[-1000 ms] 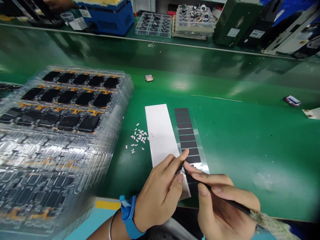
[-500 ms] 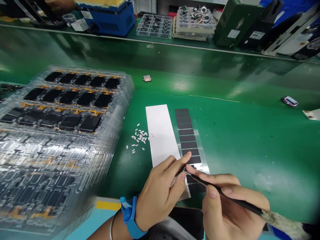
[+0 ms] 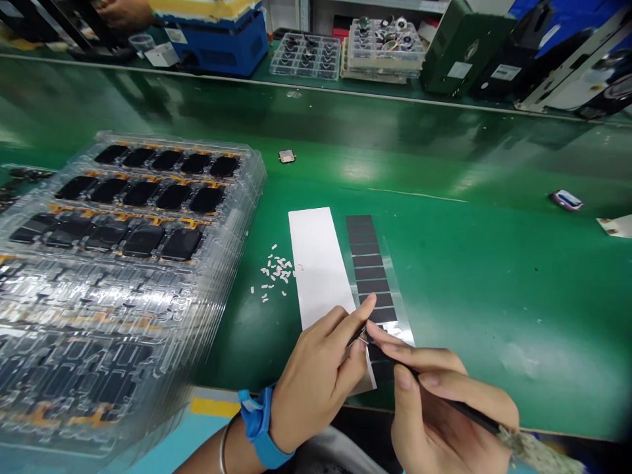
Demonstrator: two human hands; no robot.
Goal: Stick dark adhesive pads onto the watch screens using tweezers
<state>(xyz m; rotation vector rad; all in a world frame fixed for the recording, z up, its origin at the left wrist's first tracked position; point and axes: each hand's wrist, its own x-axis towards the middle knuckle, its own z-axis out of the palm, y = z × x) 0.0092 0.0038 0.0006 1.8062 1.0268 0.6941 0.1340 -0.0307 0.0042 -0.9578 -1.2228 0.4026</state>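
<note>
The dark part point(image 3: 355, 334) sits over the lower end of the white sheet point(image 3: 320, 263), pinched in the fingers of your left hand point(image 3: 313, 382). Your right hand point(image 3: 444, 408) has its fingers clasped around the black tool point(image 3: 467, 411), whose tip is at the part. On the desk point(image 3: 494, 283), black strips point(image 3: 372, 272) lie just beside the sheet, with white bits point(image 3: 280, 270) near its other edge.

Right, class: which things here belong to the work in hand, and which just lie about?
Probably in the work:
black tool, right hand
dark piece, left hand
white sheet
black strips
display trays

Seemingly just lying about:
purple-rimmed device
blue machine
green box
</note>
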